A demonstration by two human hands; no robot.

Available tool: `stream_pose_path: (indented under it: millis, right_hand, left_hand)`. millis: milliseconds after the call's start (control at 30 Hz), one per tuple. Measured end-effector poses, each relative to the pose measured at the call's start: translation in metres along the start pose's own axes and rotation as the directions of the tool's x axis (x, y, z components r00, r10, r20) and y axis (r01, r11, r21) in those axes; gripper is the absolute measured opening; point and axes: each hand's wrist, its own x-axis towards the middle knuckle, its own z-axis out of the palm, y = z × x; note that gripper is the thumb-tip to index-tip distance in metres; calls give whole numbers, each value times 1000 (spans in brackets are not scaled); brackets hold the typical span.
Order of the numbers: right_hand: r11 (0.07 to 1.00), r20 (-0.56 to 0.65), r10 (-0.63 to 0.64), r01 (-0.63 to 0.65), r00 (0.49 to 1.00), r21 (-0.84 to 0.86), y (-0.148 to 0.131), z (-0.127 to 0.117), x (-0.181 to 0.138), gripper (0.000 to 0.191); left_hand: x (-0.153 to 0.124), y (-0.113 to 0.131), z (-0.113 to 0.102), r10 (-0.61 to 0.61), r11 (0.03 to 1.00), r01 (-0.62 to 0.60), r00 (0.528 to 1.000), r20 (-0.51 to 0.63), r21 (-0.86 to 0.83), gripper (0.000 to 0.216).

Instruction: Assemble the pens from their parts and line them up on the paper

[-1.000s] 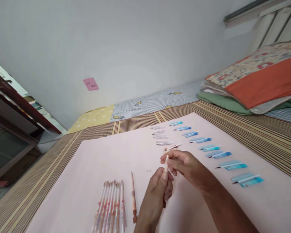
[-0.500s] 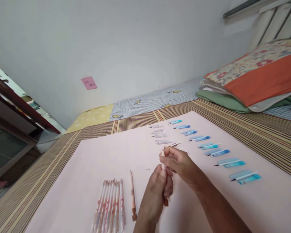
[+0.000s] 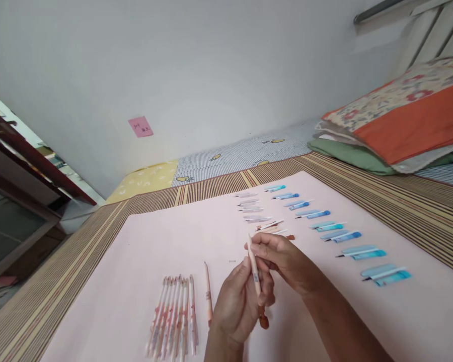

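Pen (image 3: 253,265), peach, gripped by fingers of left hand (image 3: 236,299) and right hand (image 3: 285,259). Apparently done: blue pens (image 3: 391,278), right, in parts. Seemingly pending: pink-patterned pens (image 3: 173,314), near left.

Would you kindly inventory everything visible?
Mat: one, tan, centre
Sheet: one, pink, on mat
Held pen: one, peach, centre
Loose pen: one, peach, lower centre
Clear pens: several, pinkish, lower left
Pen parts: several, brownish, central
Pale pens: several, whitish, far end
Pen sets: eight, blue, sheet's right
Scrap: one, grey, on sheet
Cloths: two, yellow, checked, along wall
Note: one, pink, on wall
Bedding: one pile, multicoloured, right
Radiator: one, cream, right
Pipe: one, grey, right
Frame: one, maroon, left
Left hand: one, on pen
Right hand: one, on pen
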Motion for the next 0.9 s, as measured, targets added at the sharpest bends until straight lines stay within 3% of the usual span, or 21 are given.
stream_pose_path:
  millis: [167, 267, 367, 467, 533, 700, 900]
  right_hand:
    - [998, -80, 17, -12, 997, 59, 2, 2, 5, 36]
    - [996, -140, -57, 47, 989, -73, 5, 2, 7, 36]
    - [950, -158, -130, 78, 979, -304, 9, 5, 5, 33]
    - [910, -19, -36, 24, 999, -415, 15, 17, 0, 19]
    - [906, 42, 9, 9, 999, -424, 20, 29, -3, 17]
    - [938, 20, -14, 20, 1000, -346, 24, 46, -2, 5]
    - [912, 12, -57, 57, 998, -405, 20, 45, 0, 20]
  left_hand:
    - [2, -1, 1, 14, 1000, -15, 999, -40, -16, 35]
    - [6, 3, -3, 126, 987, -143, 973, -192, -75, 24]
    - [8, 15, -13, 256, 912, -372, 846, -467, -173, 12]
    - [7, 31, -24, 292, 823, -523, 723, -626, -220, 20]
    - [4, 39, -27, 309, 788, -572, 685, -659, -226, 25]
    - [-2, 46, -23, 305, 760, -610, 641, -704, -226, 25]
    - [-2, 44, -24, 320, 803, -576, 632, -706, -152, 22]
